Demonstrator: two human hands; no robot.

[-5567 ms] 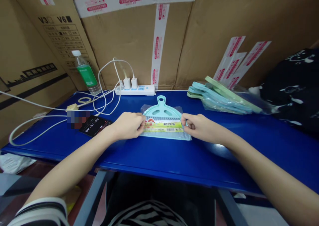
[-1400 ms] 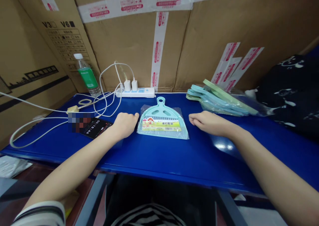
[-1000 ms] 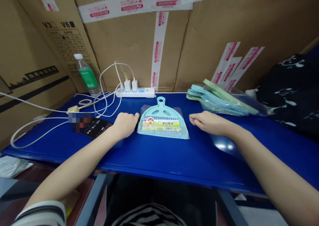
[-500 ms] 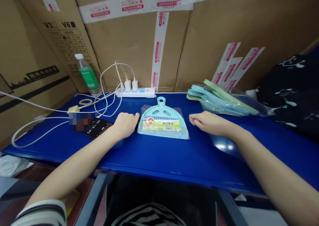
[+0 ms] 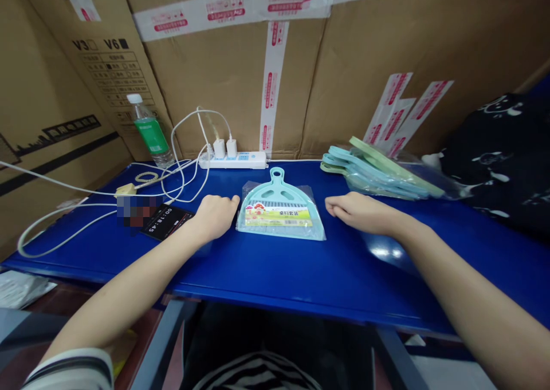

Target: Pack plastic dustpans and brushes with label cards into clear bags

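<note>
The near edge of a glossy dark-blue table (image 5: 275, 275) crosses the lower part of the frame. Above it, left of centre, the person's left hand (image 5: 215, 215) curls into a loose fist, its grip closed on nothing that I can see. The right hand (image 5: 354, 211), right of centre, is folded likewise, its grip closed with nothing visible in it. Mid-frame between them, a pale turquoise plastic dustpan (image 5: 277, 194) lies flat, its handle pointing away from the person. I'd judge it squared up, but not unpacked: the clear film wrapper (image 5: 249, 187) is around it, and the colourful printed label (image 5: 278, 213) faces up. Farther off, toward the upper right, a pile of wrapped pale-blue and green plastic pieces (image 5: 382, 175) lies askew, well apart from the dustpan. At the back, left of centre, a white power strip (image 5: 234, 160) sits by the brown cardboard wall (image 5: 223, 75).
</note>
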